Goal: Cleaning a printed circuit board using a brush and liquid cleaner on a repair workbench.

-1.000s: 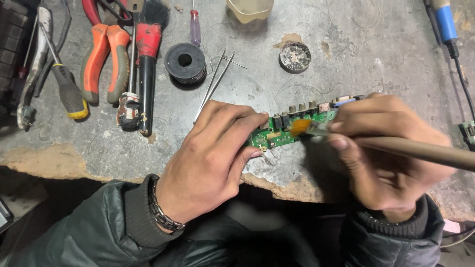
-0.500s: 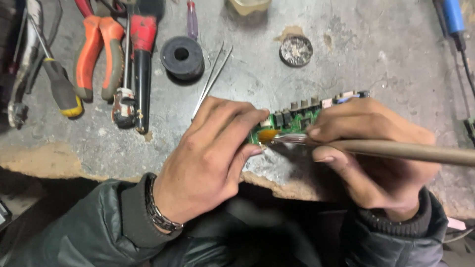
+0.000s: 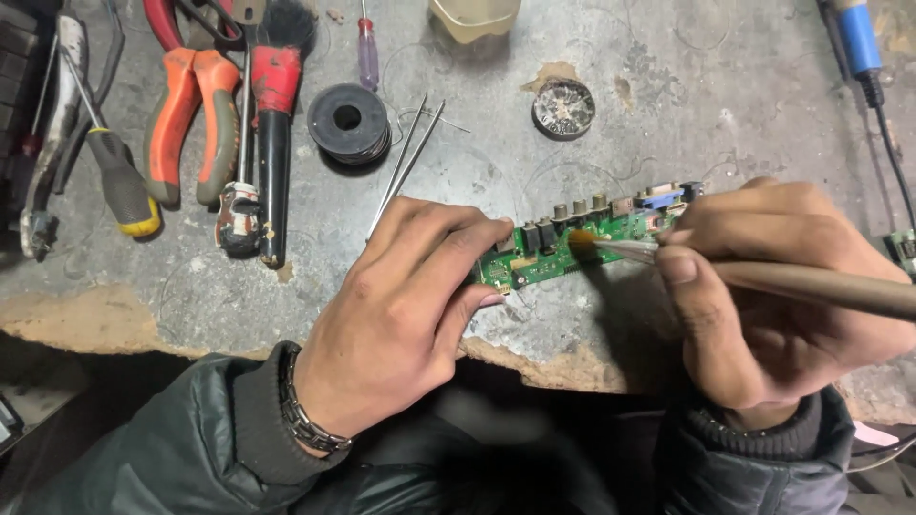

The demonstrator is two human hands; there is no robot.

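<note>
The green circuit board [image 3: 572, 243] lies flat on the grey desk [image 3: 668, 105], close to its chipped near edge, and I take everything else from it. My left hand [image 3: 405, 305] rests on the board's left end, fingers bent and pressing down on it, covering that part from view. My right hand [image 3: 773, 296] sits at the board's right end, closed around the long handle of a small brush [image 3: 725, 272]; the brush's orange bristle tip touches the board's upper surface near the row of connectors along its far edge. Beyond the board, toward the far left, a pair of metal tweezers [image 3: 405, 162] lies slanted, with a black solder spool [image 3: 348, 119] just past it. A round tin [image 3: 563, 107] of dull residue sits straight beyond the board. Well to the board's far left lie orange-handled pliers [image 3: 186, 124], a red-and-black brush [image 3: 275, 124] and a yellow-tipped screwdriver [image 3: 119, 176]. A blue-handled soldering iron [image 3: 859, 38] lies beyond the board's right end.
</note>
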